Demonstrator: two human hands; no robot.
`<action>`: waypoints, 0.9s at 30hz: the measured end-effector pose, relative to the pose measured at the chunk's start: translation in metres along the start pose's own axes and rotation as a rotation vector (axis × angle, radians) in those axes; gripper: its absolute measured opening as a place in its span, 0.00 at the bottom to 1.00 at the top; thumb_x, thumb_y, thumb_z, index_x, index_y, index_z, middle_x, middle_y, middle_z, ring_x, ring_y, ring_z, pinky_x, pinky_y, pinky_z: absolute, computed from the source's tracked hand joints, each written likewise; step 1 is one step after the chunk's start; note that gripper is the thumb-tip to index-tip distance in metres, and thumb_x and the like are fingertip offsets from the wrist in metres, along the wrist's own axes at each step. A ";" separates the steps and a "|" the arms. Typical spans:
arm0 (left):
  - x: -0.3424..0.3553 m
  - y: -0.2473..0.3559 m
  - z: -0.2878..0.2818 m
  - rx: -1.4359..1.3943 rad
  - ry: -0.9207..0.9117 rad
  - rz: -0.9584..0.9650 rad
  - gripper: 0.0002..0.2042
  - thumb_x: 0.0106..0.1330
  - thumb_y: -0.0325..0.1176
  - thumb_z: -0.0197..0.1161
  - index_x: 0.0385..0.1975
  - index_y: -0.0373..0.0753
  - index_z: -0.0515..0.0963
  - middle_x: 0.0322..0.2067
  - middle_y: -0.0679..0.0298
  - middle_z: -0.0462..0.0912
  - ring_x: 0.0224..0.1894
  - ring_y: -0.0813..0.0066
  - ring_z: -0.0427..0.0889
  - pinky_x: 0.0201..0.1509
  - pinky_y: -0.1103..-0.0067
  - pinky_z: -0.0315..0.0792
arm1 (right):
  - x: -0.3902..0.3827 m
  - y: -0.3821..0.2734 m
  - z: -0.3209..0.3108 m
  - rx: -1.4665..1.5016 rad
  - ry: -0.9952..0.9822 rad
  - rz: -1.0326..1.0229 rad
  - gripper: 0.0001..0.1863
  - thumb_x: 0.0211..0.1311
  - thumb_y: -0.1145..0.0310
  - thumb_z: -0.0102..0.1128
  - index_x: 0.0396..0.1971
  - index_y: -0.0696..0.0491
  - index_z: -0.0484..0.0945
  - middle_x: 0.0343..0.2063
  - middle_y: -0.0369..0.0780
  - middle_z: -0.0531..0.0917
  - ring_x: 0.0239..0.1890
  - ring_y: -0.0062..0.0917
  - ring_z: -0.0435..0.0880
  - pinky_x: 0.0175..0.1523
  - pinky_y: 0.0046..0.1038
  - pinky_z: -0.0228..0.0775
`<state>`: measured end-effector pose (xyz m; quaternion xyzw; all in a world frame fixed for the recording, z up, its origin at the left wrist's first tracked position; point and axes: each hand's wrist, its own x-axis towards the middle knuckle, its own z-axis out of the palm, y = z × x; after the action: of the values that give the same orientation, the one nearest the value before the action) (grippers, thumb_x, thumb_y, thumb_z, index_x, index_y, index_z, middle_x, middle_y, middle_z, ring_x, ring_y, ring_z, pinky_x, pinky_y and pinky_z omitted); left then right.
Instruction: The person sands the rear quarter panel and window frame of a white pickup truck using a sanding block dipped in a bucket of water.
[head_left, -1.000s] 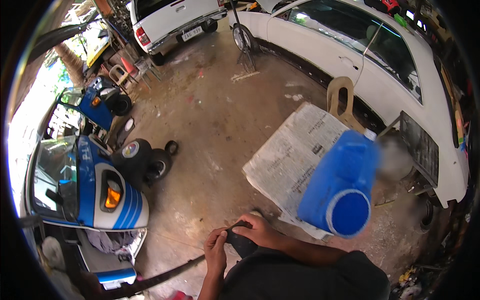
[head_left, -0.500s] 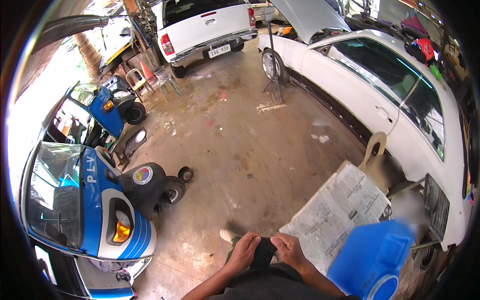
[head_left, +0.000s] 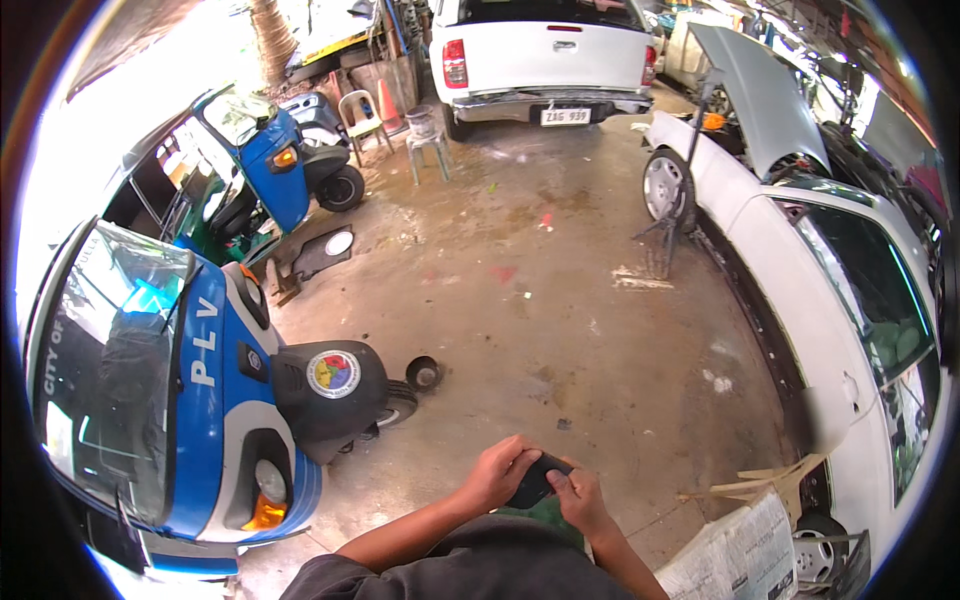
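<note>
In front of my body, my left hand [head_left: 498, 474] and my right hand [head_left: 580, 497] grip a dark, flat, bendable piece [head_left: 535, 484] between them. Its material is too hard to make out; it looks black and slightly curved. Each thumb presses on it from above, with the fingers curled around its edges. My left hand is closed at its far left side, and my right hand pinches the right end. Below the piece, my dark shirt [head_left: 460, 560] fills the lower edge.
A blue and white three-wheeler [head_left: 225, 400] stands close on my left, another [head_left: 275, 190] beyond it. Ahead are a white pickup [head_left: 545, 62], a plastic chair [head_left: 360, 125] and a stool [head_left: 430, 150]. To the right are a white car [head_left: 765, 250], a metal stand [head_left: 682, 190] and a newspaper-covered surface [head_left: 730, 555].
My view has swung to the right and up, so the blue container has left the picture. The dark piece, still in both hands, now tilts rather than hanging straight between them.
</note>
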<state>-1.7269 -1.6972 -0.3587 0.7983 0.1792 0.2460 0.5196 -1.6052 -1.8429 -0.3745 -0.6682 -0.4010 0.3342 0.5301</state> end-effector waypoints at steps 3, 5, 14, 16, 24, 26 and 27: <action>0.054 -0.028 -0.035 -0.013 0.073 0.044 0.03 0.69 0.25 0.58 0.37 0.33 0.76 0.31 0.54 0.78 0.34 0.56 0.79 0.40 0.72 0.73 | 0.073 -0.007 0.014 0.052 0.014 -0.068 0.19 0.72 0.57 0.54 0.39 0.61 0.80 0.31 0.45 0.81 0.32 0.35 0.82 0.38 0.33 0.71; 0.086 -0.052 -0.053 -0.040 0.126 0.077 0.02 0.68 0.24 0.58 0.37 0.33 0.76 0.31 0.54 0.78 0.34 0.57 0.79 0.40 0.72 0.73 | 0.116 0.001 0.023 0.062 0.004 -0.186 0.18 0.72 0.58 0.54 0.39 0.61 0.80 0.31 0.46 0.81 0.32 0.35 0.82 0.39 0.33 0.72; 0.292 -0.148 -0.144 -0.079 0.306 0.000 0.03 0.70 0.26 0.58 0.38 0.34 0.76 0.32 0.57 0.80 0.34 0.65 0.79 0.41 0.75 0.73 | 0.378 0.011 0.015 -0.031 -0.173 -0.166 0.17 0.71 0.59 0.55 0.42 0.60 0.79 0.34 0.48 0.81 0.35 0.37 0.82 0.42 0.33 0.72; 0.343 -0.168 -0.169 -0.088 0.425 -0.059 0.04 0.71 0.27 0.58 0.37 0.34 0.76 0.30 0.57 0.80 0.33 0.69 0.78 0.40 0.76 0.72 | 0.453 0.000 0.013 -0.028 -0.239 -0.273 0.17 0.71 0.59 0.55 0.42 0.59 0.79 0.33 0.47 0.81 0.34 0.39 0.81 0.42 0.33 0.72; 0.505 -0.218 -0.297 -0.224 0.908 -0.151 0.03 0.73 0.26 0.54 0.38 0.35 0.74 0.31 0.69 0.73 0.35 0.81 0.70 0.41 0.82 0.66 | 0.729 -0.029 0.044 -0.021 -0.731 -0.238 0.19 0.72 0.56 0.53 0.44 0.60 0.78 0.40 0.50 0.81 0.42 0.45 0.81 0.47 0.37 0.73; 0.529 -0.240 -0.328 -0.216 1.013 -0.198 0.03 0.73 0.26 0.53 0.38 0.35 0.74 0.31 0.71 0.72 0.34 0.84 0.68 0.40 0.84 0.65 | 0.783 -0.035 0.065 -0.117 -0.714 -0.445 0.19 0.72 0.57 0.52 0.43 0.60 0.78 0.41 0.51 0.81 0.43 0.46 0.81 0.47 0.37 0.73; 0.542 -0.254 -0.343 -0.206 1.062 -0.223 0.03 0.74 0.26 0.53 0.39 0.36 0.74 0.31 0.72 0.72 0.34 0.85 0.67 0.39 0.85 0.64 | 0.808 -0.034 0.076 -0.156 -0.701 -0.552 0.19 0.72 0.57 0.52 0.43 0.60 0.77 0.42 0.51 0.81 0.43 0.47 0.81 0.47 0.37 0.73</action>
<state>-1.4921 -1.0489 -0.3637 0.4858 0.4749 0.5746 0.4563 -1.3098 -1.0867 -0.3745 -0.4209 -0.7433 0.3552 0.3797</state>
